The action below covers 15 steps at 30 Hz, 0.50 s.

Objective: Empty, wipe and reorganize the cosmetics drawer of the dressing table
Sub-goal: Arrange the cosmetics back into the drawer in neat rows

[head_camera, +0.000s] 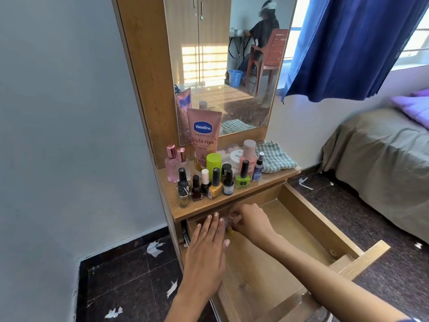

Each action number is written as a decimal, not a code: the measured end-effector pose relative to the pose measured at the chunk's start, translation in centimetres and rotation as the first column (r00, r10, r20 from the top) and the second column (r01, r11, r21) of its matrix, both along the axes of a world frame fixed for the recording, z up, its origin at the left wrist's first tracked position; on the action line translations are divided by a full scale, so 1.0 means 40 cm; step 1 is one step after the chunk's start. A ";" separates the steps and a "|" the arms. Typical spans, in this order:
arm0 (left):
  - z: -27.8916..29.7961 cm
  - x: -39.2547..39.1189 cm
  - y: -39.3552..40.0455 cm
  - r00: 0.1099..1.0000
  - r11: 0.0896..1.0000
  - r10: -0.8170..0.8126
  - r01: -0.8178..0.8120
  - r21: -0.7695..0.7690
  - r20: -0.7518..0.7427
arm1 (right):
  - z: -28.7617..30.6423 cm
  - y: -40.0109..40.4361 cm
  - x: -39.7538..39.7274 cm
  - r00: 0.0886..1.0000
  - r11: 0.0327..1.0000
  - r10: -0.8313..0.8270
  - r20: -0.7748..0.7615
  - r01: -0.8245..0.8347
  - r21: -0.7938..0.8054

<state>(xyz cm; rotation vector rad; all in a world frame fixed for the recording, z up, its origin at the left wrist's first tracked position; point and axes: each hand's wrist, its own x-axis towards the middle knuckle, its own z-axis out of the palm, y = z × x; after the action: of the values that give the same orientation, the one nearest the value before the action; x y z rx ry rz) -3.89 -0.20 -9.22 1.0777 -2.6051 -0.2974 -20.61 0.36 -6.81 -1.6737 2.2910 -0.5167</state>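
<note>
At the back left corner of the pulled-out wooden drawer [308, 212]: left hand [206, 249] flat with fingers straight, right hand [249, 220] pinching a small blurred clear item [229, 220], liable to slip and knock over the crowded nail-polish bottles [209, 182] on the wooden dressing-table top [267, 180] above.

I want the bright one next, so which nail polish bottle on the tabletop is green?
The green polish, rightmost in the front row, black-capped, beside the yellow polish's neighbours; the others look dark or clear.

home bedroom: bed [380, 145], mirror [222, 66] w/ dressing table [209, 205].
</note>
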 end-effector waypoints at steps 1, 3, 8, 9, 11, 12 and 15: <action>0.000 -0.003 0.000 1.000 1.000 -0.001 0.001 0.004 -0.015 | -0.005 -0.001 0.000 1.000 1.000 -0.003 0.012 0.002 0.011; -0.002 -0.010 0.000 0.999 1.000 -0.006 0.006 0.007 -0.036 | -0.011 -0.004 0.000 1.000 1.000 0.001 0.024 -0.002 0.014; -0.004 -0.030 0.002 0.997 1.000 -0.016 0.016 0.006 -0.069 | -0.017 -0.009 0.001 0.999 1.000 0.015 0.036 -0.015 0.006; -0.004 -0.034 0.001 0.997 1.000 -0.018 0.019 0.008 -0.070 | -0.016 -0.009 0.000 0.998 1.000 0.015 0.053 -0.016 0.013; -0.007 -0.038 0.000 0.998 1.000 -0.028 0.029 0.001 -0.061 | -0.008 -0.006 -0.006 0.997 0.999 0.011 0.073 -0.014 0.032; -0.009 -0.040 -0.001 0.998 0.999 -0.033 0.033 -0.009 -0.051 | -0.001 -0.002 -0.010 0.997 0.999 0.005 0.079 -0.008 0.041; -0.012 -0.045 -0.001 0.999 0.999 -0.040 0.040 -0.020 -0.010 | 0.035 0.025 -0.033 0.996 0.998 -0.052 0.078 0.050 0.024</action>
<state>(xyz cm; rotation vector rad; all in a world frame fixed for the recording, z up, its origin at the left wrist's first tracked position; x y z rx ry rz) -5.70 -0.23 -9.68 1.0159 -2.6179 -0.2851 -21.92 1.37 -5.40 -1.5603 2.2796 -0.5564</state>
